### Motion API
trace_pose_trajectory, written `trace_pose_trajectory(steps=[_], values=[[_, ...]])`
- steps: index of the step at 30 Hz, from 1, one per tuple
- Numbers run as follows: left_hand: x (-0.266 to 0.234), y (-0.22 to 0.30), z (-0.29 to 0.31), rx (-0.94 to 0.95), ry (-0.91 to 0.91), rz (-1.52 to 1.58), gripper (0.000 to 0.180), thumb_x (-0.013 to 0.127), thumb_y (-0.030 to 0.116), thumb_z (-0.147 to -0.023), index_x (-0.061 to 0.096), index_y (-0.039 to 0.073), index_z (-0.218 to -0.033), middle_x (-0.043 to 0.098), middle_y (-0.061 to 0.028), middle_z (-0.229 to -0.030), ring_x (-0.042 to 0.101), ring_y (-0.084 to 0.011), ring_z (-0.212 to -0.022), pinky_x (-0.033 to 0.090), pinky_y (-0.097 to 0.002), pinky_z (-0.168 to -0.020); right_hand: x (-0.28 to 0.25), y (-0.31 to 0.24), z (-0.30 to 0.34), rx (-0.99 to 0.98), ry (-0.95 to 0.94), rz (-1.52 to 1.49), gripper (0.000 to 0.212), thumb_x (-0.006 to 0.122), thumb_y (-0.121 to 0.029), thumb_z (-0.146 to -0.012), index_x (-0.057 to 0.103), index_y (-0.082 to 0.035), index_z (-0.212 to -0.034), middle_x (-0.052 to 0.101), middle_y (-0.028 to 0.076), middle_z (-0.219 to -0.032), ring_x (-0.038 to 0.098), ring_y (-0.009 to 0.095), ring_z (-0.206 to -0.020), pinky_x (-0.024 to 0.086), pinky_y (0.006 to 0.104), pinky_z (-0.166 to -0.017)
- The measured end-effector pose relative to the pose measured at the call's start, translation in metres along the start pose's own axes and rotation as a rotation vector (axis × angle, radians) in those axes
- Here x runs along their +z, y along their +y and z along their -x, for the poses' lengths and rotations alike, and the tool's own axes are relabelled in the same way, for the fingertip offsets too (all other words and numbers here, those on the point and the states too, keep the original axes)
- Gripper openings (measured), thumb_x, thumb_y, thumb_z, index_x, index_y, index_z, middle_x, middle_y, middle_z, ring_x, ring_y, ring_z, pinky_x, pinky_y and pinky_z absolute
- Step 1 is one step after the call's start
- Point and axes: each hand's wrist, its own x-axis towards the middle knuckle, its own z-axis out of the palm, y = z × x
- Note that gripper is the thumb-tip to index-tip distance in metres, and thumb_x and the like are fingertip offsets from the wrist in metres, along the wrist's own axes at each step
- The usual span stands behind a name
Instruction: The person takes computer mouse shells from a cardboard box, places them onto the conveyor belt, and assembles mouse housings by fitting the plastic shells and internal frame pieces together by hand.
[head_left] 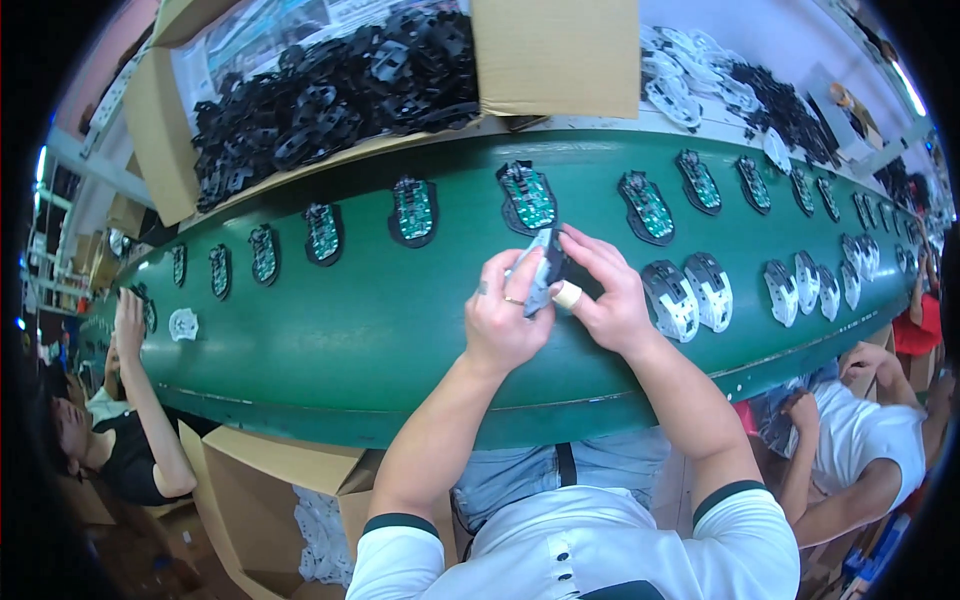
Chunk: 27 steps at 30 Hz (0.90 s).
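Co-worker: one person in a black top (130,460) at far left, a hand raised over the green table (330,360).
White part: a small cover (184,324) flat on the table's left side.
Cartons: an open box (265,455) below the table edge, with pale parts inside; behind the table, a box of black parts (340,100).
Circuit boards: black mouse bases with green boards (414,211), spaced in a curved row across the table.
Left hand: fingers and thumb (508,310) clamped on the mouse, a ring on one finger.
Mouse: grey and black piece (541,275), tilted on edge between both hands, above the table's middle.
Right hand: thumb, wrapped in white, and fingers (612,292) closed around its right side.
Mouse shells: white and dark pair (692,295) just beside the right hand; more lie farther right.
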Motion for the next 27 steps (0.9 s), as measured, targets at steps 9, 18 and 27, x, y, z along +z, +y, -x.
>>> trace_pose_trajectory(steps=[9,18,27], values=[[0.007,0.007,-0.003,0.073,-0.188,0.349,0.06,0.079,0.009,-0.072,0.069,0.019,-0.13,0.065,-0.0178,-0.124,0.071,-0.0386,-0.101,0.062,-0.0456,-0.08,-0.029,0.011,0.005,0.411,-0.2,-0.506,0.095,0.092,-0.019,-0.076,0.041,0.001,-0.153,0.059,0.019,-0.142,0.061,0.027,-0.128,0.049,0.0412,-0.112],[-0.003,-0.004,0.005,-0.015,-0.34,0.197,0.059,0.084,0.017,-0.072,0.068,0.018,-0.128,0.065,-0.0161,-0.108,0.068,-0.0359,-0.1,0.06,-0.0461,-0.082,-0.026,0.033,0.0,0.479,-0.234,-0.349,0.062,0.091,-0.018,-0.078,0.059,0.001,-0.128,0.066,0.005,-0.112,0.065,0.017,-0.102,0.053,0.0316,-0.095],[0.004,-0.002,0.003,-0.021,-0.365,0.122,0.063,0.081,0.019,-0.071,0.067,0.016,-0.132,0.066,-0.0165,-0.105,0.065,-0.0342,-0.102,0.057,-0.0473,-0.082,-0.021,0.038,0.003,0.337,-0.202,-0.365,0.061,0.089,-0.021,-0.082,0.057,0.002,-0.128,0.064,0.008,-0.12,0.063,0.018,-0.108,0.052,0.0323,-0.098]])
